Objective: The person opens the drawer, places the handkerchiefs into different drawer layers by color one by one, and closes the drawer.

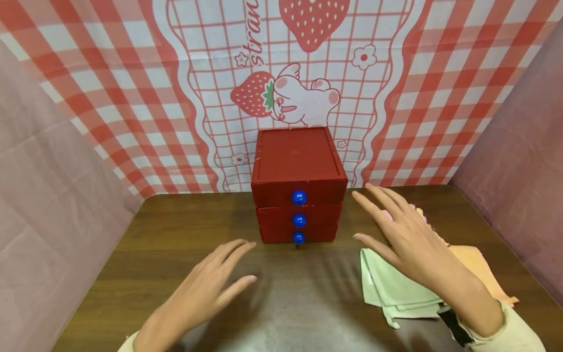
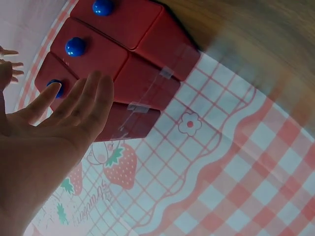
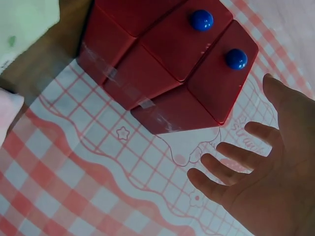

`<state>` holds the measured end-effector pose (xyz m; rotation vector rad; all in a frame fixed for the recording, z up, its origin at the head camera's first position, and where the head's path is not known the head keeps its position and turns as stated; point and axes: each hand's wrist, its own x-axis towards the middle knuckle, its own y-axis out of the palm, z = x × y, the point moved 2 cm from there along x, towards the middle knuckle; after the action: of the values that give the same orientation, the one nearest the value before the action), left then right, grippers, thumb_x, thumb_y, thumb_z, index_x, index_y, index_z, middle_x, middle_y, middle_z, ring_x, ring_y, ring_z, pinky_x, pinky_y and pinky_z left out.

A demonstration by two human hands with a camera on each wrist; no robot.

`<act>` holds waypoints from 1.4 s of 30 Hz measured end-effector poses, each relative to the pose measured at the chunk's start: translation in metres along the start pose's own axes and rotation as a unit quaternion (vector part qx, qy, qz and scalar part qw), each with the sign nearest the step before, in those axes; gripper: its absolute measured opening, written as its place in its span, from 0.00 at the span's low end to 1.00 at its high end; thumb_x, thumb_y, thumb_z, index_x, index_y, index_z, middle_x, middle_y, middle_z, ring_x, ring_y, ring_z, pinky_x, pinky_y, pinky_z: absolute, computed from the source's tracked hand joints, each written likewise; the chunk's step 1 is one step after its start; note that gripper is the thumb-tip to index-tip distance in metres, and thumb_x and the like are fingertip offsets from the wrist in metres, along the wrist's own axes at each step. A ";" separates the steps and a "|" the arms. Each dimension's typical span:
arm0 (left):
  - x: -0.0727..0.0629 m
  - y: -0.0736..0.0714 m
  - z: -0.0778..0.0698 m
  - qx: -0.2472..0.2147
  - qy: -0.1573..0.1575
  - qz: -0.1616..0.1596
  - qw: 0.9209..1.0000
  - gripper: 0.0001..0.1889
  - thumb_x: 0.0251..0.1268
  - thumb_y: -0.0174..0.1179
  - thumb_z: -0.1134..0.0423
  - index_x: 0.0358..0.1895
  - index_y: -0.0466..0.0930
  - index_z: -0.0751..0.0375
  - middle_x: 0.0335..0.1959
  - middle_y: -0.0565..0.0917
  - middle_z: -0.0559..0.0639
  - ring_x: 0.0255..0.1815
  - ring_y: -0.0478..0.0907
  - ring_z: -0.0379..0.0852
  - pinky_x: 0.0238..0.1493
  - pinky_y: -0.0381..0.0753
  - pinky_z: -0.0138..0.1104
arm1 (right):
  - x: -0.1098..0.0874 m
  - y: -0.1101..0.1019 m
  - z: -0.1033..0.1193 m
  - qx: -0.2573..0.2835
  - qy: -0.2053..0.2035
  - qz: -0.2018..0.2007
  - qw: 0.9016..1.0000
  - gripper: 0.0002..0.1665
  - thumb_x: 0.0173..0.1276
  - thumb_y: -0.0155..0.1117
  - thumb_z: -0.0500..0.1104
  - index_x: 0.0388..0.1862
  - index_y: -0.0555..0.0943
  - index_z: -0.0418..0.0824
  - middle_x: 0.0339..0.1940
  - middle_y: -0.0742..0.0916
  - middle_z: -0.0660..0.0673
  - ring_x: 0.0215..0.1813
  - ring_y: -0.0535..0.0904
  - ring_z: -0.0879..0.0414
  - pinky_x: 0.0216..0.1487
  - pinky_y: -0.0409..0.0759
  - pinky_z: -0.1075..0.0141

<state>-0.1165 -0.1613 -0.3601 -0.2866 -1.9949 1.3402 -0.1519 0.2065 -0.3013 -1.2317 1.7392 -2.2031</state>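
A red box of three stacked drawers point(image 1: 299, 156) stands at the back of the table, each drawer front bearing a round blue knob point(image 1: 299, 197). All three drawers look closed. My left hand point(image 1: 200, 283) hovers in front of the box and to its left, fingers extended and holding nothing. To the right, my right hand point(image 1: 406, 234) is raised with fingers spread, also bare, above a folded light green cloth point(image 1: 402, 288). In the left wrist view, the fingers point(image 2: 96, 98) overlap the drawer fronts. Clear tape point(image 3: 145, 103) runs along the box's side in the right wrist view.
An orange cloth point(image 1: 475, 266) lies beside the green one, and a pink patterned cloth point(image 1: 420, 212) sits partly hidden behind my right hand. A checked strawberry curtain point(image 1: 211, 161) hangs directly behind the box. Plain pinkish curtains point(image 1: 61, 195) border the wooden table point(image 1: 176, 220) on both sides.
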 end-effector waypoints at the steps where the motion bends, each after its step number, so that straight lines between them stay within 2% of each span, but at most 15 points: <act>1: 0.002 0.000 0.000 -0.002 -0.002 0.001 1.000 0.30 0.72 0.57 0.44 0.73 0.66 0.50 0.66 0.72 0.49 0.65 0.73 0.48 0.61 0.76 0.47 | 0.003 0.001 -0.001 -0.003 -0.003 -0.002 1.000 0.49 0.62 0.70 0.56 0.80 0.59 0.53 0.77 0.65 0.42 0.74 0.63 0.42 0.45 0.76 0.39; 4: 0.007 0.001 0.001 -0.015 -0.005 0.002 1.000 0.29 0.73 0.56 0.44 0.72 0.67 0.51 0.66 0.73 0.49 0.65 0.73 0.48 0.61 0.76 0.48 | 0.014 0.003 -0.003 0.000 -0.005 0.000 1.000 0.48 0.64 0.70 0.55 0.79 0.60 0.52 0.77 0.66 0.41 0.74 0.63 0.41 0.43 0.77 0.43; 7: 0.012 0.001 0.002 -0.028 -0.004 0.004 1.000 0.28 0.74 0.55 0.44 0.72 0.67 0.51 0.66 0.73 0.48 0.65 0.72 0.46 0.62 0.76 0.46 | 0.024 0.004 -0.007 0.011 -0.005 0.000 1.000 0.47 0.65 0.71 0.54 0.79 0.61 0.49 0.76 0.66 0.40 0.73 0.64 0.39 0.53 0.74 0.38; 9: 0.016 0.001 0.002 -0.038 -0.004 0.007 0.999 0.28 0.74 0.54 0.44 0.72 0.67 0.51 0.66 0.73 0.47 0.66 0.71 0.44 0.62 0.76 0.45 | 0.030 0.004 -0.010 0.017 -0.010 -0.001 1.000 0.47 0.65 0.71 0.52 0.79 0.61 0.47 0.76 0.67 0.39 0.73 0.64 0.39 0.60 0.70 0.38; 15: 0.028 0.002 -0.002 -0.074 -0.014 0.018 0.997 0.28 0.76 0.51 0.43 0.72 0.67 0.51 0.67 0.72 0.44 0.67 0.71 0.42 0.64 0.75 0.43 | 0.046 0.008 -0.015 0.037 -0.024 -0.011 0.999 0.43 0.66 0.71 0.46 0.77 0.64 0.42 0.74 0.69 0.37 0.72 0.64 0.38 0.66 0.67 0.41; 19: 0.040 0.002 -0.006 -0.117 -0.019 0.025 0.993 0.27 0.76 0.50 0.43 0.71 0.67 0.50 0.67 0.73 0.43 0.66 0.72 0.41 0.63 0.75 0.42 | 0.055 0.014 -0.018 0.048 -0.027 -0.012 0.998 0.37 0.68 0.67 0.41 0.74 0.68 0.39 0.72 0.71 0.36 0.71 0.65 0.38 0.68 0.66 0.42; 24: 0.057 0.008 -0.009 -0.176 -0.030 0.041 0.983 0.25 0.75 0.52 0.43 0.69 0.70 0.47 0.62 0.76 0.38 0.56 0.76 0.35 0.56 0.79 0.36 | 0.068 0.015 -0.020 0.059 -0.028 -0.004 0.998 0.26 0.73 0.60 0.36 0.68 0.73 0.33 0.69 0.75 0.35 0.70 0.67 0.39 0.70 0.65 0.45; 27: 0.068 0.015 -0.008 -0.221 -0.026 0.041 0.974 0.23 0.75 0.54 0.47 0.67 0.71 0.52 0.57 0.79 0.41 0.51 0.78 0.35 0.51 0.81 0.35 | 0.073 0.015 -0.022 0.061 -0.033 0.008 0.998 0.25 0.73 0.59 0.36 0.67 0.74 0.33 0.68 0.77 0.36 0.69 0.68 0.41 0.69 0.66 0.46; 30: 0.080 0.021 -0.005 -0.270 -0.029 0.033 0.962 0.22 0.75 0.56 0.53 0.65 0.73 0.58 0.53 0.81 0.46 0.47 0.81 0.38 0.47 0.83 0.36 | 0.077 0.018 -0.023 0.062 -0.039 0.015 0.997 0.25 0.72 0.61 0.37 0.67 0.75 0.33 0.67 0.78 0.36 0.69 0.69 0.41 0.69 0.66 0.45; 35: 0.098 0.029 -0.005 -0.330 -0.061 0.038 0.941 0.21 0.77 0.53 0.56 0.66 0.71 0.61 0.49 0.83 0.53 0.44 0.83 0.41 0.42 0.84 0.38 | 0.079 0.024 -0.025 0.081 -0.020 0.015 0.996 0.25 0.73 0.60 0.36 0.67 0.75 0.33 0.69 0.76 0.36 0.71 0.68 0.41 0.70 0.65 0.45; 39: 0.109 0.036 -0.006 -0.383 -0.088 0.051 0.918 0.21 0.80 0.49 0.56 0.68 0.69 0.63 0.50 0.83 0.58 0.44 0.84 0.52 0.37 0.86 0.37 | 0.076 0.027 -0.025 0.096 -0.002 0.002 0.995 0.24 0.74 0.59 0.36 0.67 0.75 0.34 0.69 0.76 0.37 0.71 0.69 0.41 0.70 0.66 0.45; 41: 0.112 0.039 -0.006 -0.411 -0.099 0.054 0.905 0.21 0.81 0.47 0.57 0.67 0.69 0.64 0.51 0.83 0.61 0.44 0.84 0.57 0.37 0.86 0.39 | 0.077 0.028 -0.024 0.098 0.000 -0.008 0.995 0.24 0.73 0.59 0.35 0.67 0.75 0.34 0.69 0.76 0.37 0.70 0.70 0.42 0.69 0.67 0.44; 42: 0.114 0.041 -0.006 -0.429 -0.105 0.057 0.896 0.21 0.81 0.46 0.56 0.67 0.69 0.65 0.51 0.82 0.63 0.44 0.84 0.59 0.37 0.86 0.40 | 0.077 0.028 -0.023 0.099 0.001 -0.012 0.995 0.23 0.73 0.59 0.35 0.67 0.76 0.34 0.69 0.76 0.37 0.70 0.70 0.42 0.68 0.68 0.44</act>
<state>-0.2030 -0.0777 -0.3453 -0.6859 -2.6979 0.4722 -0.2297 0.1754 -0.2845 -1.2102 1.4695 -2.3232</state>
